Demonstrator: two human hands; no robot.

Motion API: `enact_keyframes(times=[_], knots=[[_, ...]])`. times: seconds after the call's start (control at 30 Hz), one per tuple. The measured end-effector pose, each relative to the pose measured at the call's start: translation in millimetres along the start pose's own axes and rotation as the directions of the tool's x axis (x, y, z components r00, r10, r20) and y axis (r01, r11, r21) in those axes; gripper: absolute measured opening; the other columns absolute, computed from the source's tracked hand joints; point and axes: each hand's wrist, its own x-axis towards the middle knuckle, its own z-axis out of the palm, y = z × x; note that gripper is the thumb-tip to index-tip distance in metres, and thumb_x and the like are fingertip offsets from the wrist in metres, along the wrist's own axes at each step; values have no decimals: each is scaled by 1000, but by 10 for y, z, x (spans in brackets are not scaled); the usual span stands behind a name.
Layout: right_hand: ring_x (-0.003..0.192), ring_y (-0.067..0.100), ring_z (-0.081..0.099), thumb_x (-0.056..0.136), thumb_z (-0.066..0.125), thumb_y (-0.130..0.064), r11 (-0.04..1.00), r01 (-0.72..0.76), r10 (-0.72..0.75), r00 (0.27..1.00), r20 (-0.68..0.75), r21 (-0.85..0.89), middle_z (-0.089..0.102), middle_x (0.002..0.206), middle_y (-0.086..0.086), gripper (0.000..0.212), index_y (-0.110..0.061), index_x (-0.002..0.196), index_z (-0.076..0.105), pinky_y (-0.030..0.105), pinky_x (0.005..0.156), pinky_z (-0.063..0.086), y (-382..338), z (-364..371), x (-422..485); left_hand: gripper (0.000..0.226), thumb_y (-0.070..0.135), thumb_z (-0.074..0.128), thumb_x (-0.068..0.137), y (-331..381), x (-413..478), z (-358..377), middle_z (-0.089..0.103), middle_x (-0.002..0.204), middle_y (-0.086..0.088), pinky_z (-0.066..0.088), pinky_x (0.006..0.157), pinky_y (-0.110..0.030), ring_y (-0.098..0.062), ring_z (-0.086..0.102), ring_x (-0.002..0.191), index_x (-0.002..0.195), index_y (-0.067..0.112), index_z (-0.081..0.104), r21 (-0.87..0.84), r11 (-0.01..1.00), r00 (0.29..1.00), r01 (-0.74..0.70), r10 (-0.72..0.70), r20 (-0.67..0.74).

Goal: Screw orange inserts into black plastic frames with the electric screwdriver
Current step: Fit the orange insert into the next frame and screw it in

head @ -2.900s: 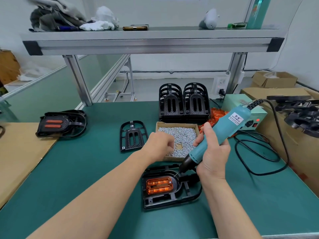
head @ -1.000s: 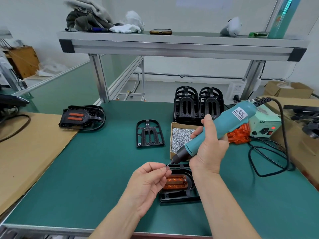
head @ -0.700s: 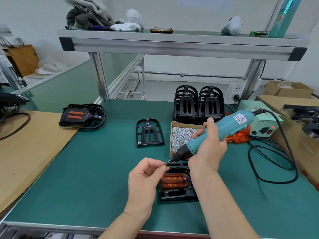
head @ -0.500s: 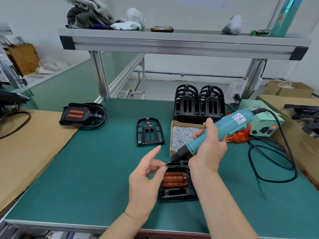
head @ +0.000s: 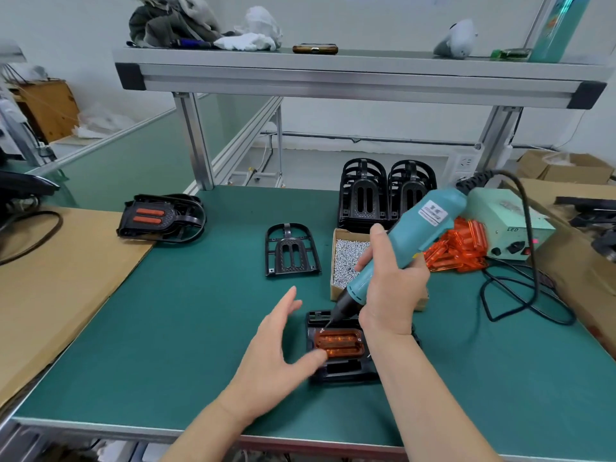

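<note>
My right hand (head: 393, 295) grips the electric screwdriver (head: 416, 235), tip at the orange insert's (head: 340, 343) far-left corner. My left hand (head: 276, 355) lies spread by the black frame (head: 346, 375), which might twist.

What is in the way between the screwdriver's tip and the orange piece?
Nothing that shows. The right hand holds the screwdriver with its tip at the orange piece's far left corner. The open left hand is off to the left, clear of the tip.
</note>
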Motion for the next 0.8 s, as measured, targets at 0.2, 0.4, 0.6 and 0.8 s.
enact_keyframes(times=[0.2, 0.4, 0.6, 0.8], knots=[[44, 15, 50, 84, 74, -25, 987, 79, -59, 988, 141, -139, 54, 52, -1, 19, -19, 75, 58, 26, 49, 45, 110, 4, -94, 136, 68, 77, 53, -51, 60, 62, 25, 150, 27, 21, 108, -21, 0, 21, 139, 147, 55, -21, 279, 960, 985, -33, -16, 172], [47, 16, 51, 84, 73, -25, 981, 85, -53, 982, 180, -173, 55, 54, -1, 20, -33, 68, 63, 29, 50, 47, 121, 29, -111, 138, 68, 78, 51, -104, 68, 66, 30, 153, 22, 26, 110, -26, -3, 25, 139, 145, 57, -22, 269, 963, 990, -25, -14, 142], [46, 17, 51, 84, 73, -24, 980, 89, -57, 983, 176, -181, 55, 54, 0, 17, -19, 75, 59, 28, 49, 46, 178, 12, -98, 139, 68, 78, 51, -126, 79, 71, 31, 154, 21, 27, 111, -26, -3, 26, 138, 146, 56, -22, 280, 960, 990, -23, -16, 137], [47, 17, 52, 84, 73, -27, 972, 115, -56, 961, 272, -206, 56, 53, -1, 20, -22, 68, 61, 28, 51, 46, 213, 50, -110, 139, 68, 79, 51, -132, 75, 71, 31, 153, 23, 28, 111, -27, -4, 26, 139, 146, 57, -23, 269, 963, 992, -19, -17, 128]])
